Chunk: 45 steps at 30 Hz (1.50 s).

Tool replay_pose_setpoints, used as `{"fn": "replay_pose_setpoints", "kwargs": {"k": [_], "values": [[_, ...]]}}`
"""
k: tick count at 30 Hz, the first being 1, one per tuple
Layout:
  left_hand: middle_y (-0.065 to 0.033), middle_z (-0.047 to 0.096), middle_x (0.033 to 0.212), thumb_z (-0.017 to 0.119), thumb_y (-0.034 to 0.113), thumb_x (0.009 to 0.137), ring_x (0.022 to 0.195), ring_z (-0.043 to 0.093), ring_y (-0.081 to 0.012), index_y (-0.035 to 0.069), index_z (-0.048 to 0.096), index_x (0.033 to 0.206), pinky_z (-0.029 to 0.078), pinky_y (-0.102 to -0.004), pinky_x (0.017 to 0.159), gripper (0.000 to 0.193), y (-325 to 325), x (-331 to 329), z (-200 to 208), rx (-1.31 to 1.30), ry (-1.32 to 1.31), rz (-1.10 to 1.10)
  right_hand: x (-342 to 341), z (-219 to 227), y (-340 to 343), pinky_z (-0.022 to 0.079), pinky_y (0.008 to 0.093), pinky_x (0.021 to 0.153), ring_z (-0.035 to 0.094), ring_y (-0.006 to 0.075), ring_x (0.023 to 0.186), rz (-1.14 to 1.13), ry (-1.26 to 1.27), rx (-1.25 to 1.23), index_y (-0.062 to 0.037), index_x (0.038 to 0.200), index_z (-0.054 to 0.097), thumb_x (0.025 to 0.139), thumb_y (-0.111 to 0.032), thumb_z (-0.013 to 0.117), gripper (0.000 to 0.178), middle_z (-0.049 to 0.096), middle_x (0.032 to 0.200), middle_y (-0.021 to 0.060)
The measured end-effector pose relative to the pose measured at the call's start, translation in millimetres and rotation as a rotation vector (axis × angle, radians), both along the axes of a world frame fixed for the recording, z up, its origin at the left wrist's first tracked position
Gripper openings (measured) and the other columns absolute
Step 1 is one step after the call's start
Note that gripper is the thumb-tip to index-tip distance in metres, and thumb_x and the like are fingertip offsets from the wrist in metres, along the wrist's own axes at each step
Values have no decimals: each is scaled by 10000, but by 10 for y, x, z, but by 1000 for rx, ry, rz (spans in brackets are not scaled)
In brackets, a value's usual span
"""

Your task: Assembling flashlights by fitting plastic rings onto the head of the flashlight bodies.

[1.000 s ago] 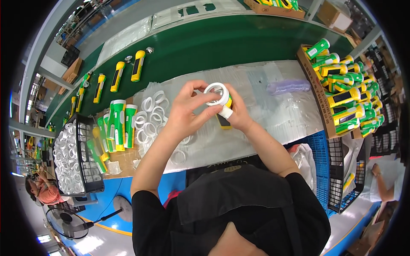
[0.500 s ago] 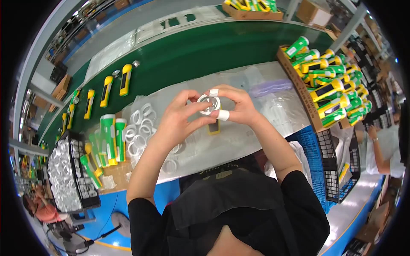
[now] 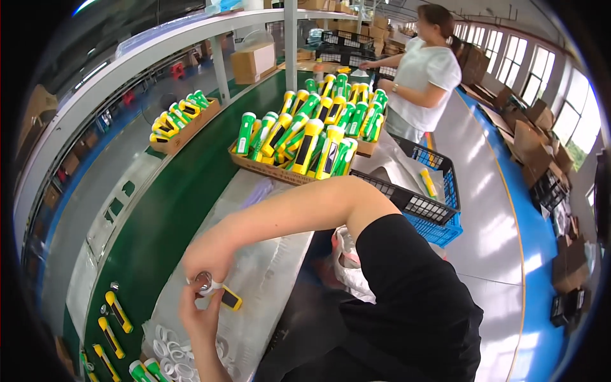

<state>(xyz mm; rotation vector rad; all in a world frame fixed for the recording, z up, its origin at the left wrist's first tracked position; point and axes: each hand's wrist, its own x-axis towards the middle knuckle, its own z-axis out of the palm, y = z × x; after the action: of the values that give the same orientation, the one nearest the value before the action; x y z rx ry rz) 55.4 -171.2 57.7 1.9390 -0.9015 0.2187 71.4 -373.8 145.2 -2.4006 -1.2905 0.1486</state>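
Note:
My right hand (image 3: 209, 256) reaches in from above, its fingers bent round a small white ring (image 3: 205, 291) with a shiny reflector cup (image 3: 203, 279) in it. From below, my left hand (image 3: 198, 315) pinches the same ring between thumb and fingers. White wraps show on my right fingers, and parts of the ring are hidden by both hands. Close beside them a yellow torch (image 3: 231, 298) with a dark panel lies on the translucent plastic sheet (image 3: 267, 264). Loose white rings (image 3: 170, 351) are heaped near my left forearm.
Several torches (image 3: 118, 312) lie on the green belt (image 3: 143, 248) at left. A cardboard box (image 3: 270, 170) full of green and yellow torches stands ahead; another box (image 3: 188, 137) is farther left. A black crate (image 3: 407, 202) tops a blue crate (image 3: 439, 230) at right. A person (image 3: 423, 70) works beyond.
My view has swung to the right, bringing the torch box and the other person into the middle. Both hands stay on the ring, now with the right hand above the left in view.

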Motion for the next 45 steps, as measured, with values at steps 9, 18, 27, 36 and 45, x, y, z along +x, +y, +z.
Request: {"fn": "replay_pose_setpoints", "kwargs": {"k": [9, 18, 27, 36, 45], "values": [[-62, 660, 886, 798, 16, 688, 769, 606, -144, 7, 618, 971, 485, -275, 705, 336, -43, 23, 36, -11, -58, -26, 71, -38, -22, 465, 423, 602, 619, 335, 683, -15, 32, 13, -20, 781, 637, 645, -125, 683, 178, 641, 709, 152], [-82, 638, 862, 806, 18, 668, 751, 607, -171, -8, 615, 942, 484, -288, 694, 335, -97, 1, 75, -40, -96, -51, -3, -35, -20, 477, 457, 686, 610, 363, 787, -82, -16, -116, -29, 803, 617, 657, -140, 691, 198, 613, 790, 157], [-91, 635, 858, 802, 28, 672, 768, 607, -194, -1, 633, 972, 465, -284, 678, 346, -135, -37, 126, -6, -111, -4, -59, -53, 8, 503, 420, 575, 634, 345, 647, -289, -29, -91, 4, 707, 662, 628, -293, 699, 310, 637, 669, 173], [-97, 658, 920, 805, 80, 683, 778, 616, -250, 72, 652, 1010, 495, -329, 696, 361, -217, 51, 96, -21, -118, -3, 9, -46, -119, 518, 433, 786, 645, 362, 930, -422, -18, -215, 35, 1033, 639, 765, -529, 682, 626, 643, 1007, 246], [-54, 640, 871, 822, 103, 661, 773, 628, -238, 116, 654, 995, 506, -350, 667, 374, -211, 70, -14, -115, -67, 32, -91, -177, -18, 477, 424, 657, 613, 323, 767, -623, -47, -103, -13, 915, 581, 778, -386, 729, 423, 611, 861, 141]]}}
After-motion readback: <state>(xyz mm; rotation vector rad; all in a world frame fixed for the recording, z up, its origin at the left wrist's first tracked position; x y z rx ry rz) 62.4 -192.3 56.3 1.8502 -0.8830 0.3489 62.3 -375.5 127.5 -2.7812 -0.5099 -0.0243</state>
